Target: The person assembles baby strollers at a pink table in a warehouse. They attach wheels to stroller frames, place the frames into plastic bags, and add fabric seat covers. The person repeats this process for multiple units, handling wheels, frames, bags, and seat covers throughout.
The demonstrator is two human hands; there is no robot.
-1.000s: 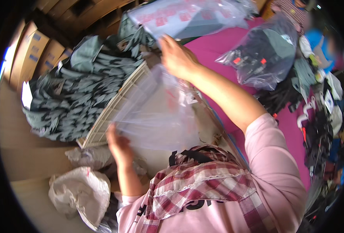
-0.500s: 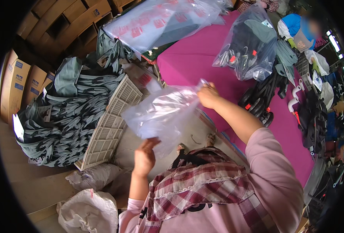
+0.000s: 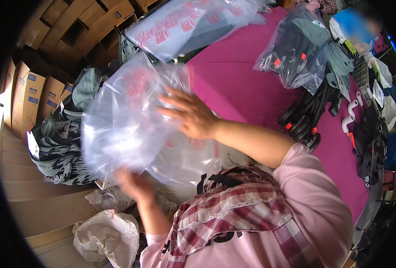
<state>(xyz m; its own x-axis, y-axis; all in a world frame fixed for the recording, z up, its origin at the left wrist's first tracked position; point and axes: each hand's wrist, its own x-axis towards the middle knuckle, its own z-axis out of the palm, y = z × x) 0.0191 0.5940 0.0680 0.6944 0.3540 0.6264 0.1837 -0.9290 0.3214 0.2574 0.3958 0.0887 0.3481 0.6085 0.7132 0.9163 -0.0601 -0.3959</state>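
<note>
Clear plastic bag (image 3: 122, 120) lies under the spread fingers of the right hand (image 3: 191, 117); left hand (image 3: 133, 183), blurred, grips its lower edge. Magenta table (image 3: 238, 85) beyond, cardboard boxes (image 3: 26, 96) at left.

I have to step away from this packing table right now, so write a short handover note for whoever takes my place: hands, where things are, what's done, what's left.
Left hand: low under the clear plastic bag, at its lower edge; blurred, grip unclear.
Right hand: open, fingers spread flat against the bag's side.
The bag is held up in the air and looks empty.
Patterned grey-green garments lie piled at left, unbagged. One filled bag lies on the magenta table, with black hangers beside it.
Done: one bag filled and set down.
Left: nothing is in the held bag yet.
</note>
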